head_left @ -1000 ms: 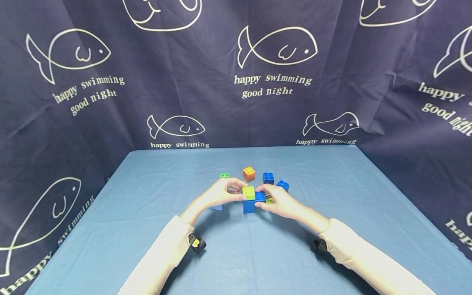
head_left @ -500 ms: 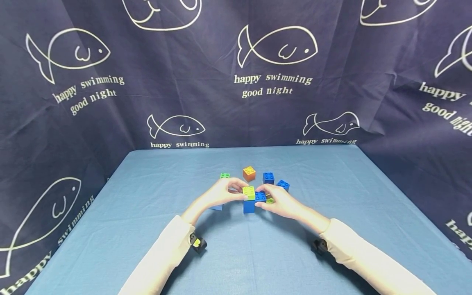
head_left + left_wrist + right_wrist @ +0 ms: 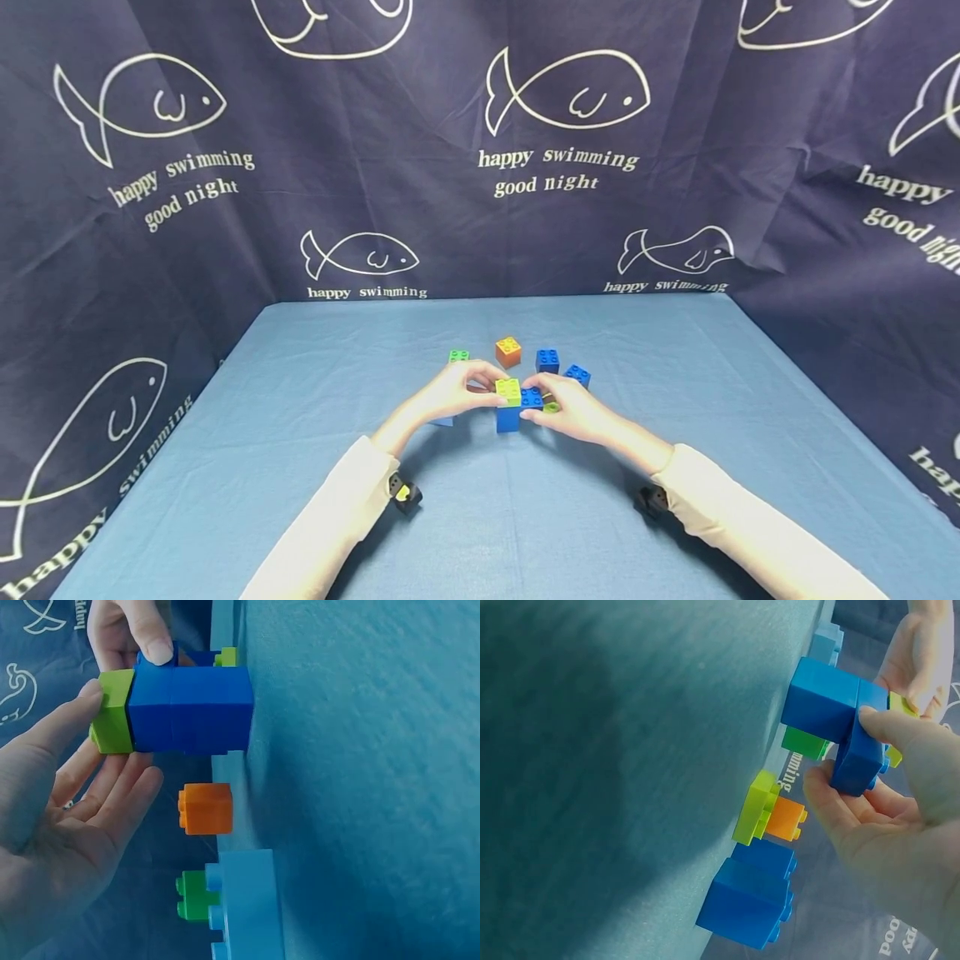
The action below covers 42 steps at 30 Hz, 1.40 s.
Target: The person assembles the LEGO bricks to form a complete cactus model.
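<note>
A lime-green brick (image 3: 507, 392) sits on top of one end of a blue brick (image 3: 532, 397), whose other end juts out to the right. Under the lime end is another blue brick (image 3: 214, 709). My left hand (image 3: 456, 390) pinches the lime-green brick between thumb and fingers. The jutting end of the upper blue brick is pinched by my right hand (image 3: 573, 410), thumb on the near side and fingers on the far side, as the right wrist view shows. In both wrist views the joined bricks are held above the table.
Behind the hands lie an orange brick (image 3: 507, 352), a green brick (image 3: 459, 356) and two blue bricks (image 3: 547, 361). A light-blue brick (image 3: 251, 904) is by the left hand. Another lime-green brick (image 3: 756, 806) lies beyond the right hand. A patterned dark curtain (image 3: 450, 183) hangs behind the table.
</note>
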Motion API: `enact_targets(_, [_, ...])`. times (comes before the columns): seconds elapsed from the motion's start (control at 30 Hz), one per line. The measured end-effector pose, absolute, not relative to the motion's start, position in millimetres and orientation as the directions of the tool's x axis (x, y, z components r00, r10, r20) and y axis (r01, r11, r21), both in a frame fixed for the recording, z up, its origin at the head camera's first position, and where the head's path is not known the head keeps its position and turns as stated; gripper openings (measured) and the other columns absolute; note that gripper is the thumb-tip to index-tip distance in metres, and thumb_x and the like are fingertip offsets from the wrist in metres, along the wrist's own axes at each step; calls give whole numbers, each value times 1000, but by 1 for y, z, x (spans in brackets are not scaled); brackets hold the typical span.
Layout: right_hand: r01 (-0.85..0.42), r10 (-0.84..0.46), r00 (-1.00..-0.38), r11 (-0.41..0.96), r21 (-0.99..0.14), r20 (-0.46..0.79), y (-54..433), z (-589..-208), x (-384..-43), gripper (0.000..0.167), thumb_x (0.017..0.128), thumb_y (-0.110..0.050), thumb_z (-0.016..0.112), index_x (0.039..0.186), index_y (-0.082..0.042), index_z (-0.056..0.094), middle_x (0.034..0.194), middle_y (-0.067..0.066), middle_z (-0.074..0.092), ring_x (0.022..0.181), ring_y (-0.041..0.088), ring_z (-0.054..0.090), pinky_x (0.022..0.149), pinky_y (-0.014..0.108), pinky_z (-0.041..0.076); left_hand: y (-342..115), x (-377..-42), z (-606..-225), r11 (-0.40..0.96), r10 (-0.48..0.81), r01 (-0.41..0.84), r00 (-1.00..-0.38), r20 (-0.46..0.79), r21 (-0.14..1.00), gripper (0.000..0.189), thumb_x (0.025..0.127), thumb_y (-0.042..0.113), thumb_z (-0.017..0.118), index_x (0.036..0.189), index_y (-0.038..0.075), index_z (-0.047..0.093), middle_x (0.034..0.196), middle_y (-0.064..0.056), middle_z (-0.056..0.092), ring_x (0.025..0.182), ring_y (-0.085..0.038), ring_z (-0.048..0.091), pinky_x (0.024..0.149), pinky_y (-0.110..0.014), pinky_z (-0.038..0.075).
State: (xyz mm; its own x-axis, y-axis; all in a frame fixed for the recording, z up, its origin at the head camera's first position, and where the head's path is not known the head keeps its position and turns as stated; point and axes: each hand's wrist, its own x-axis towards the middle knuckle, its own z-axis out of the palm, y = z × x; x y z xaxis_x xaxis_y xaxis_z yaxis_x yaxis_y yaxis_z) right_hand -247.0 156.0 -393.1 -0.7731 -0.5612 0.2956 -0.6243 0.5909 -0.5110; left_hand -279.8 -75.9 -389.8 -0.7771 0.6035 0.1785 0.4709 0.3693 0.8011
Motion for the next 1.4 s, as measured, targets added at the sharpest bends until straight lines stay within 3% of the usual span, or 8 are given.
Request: enact_targets(1.4, [-614,-560,-779,590,-524,282,156,-394,-246,38,83,-23,71,112,-2,60,105,9,66,94,22,61,86,40,52,-74,-276,-387,430,608,491,-778,158,758,30,83,22,72,109,12,64,109,-3,65,91,-13,62,81,-22,53])
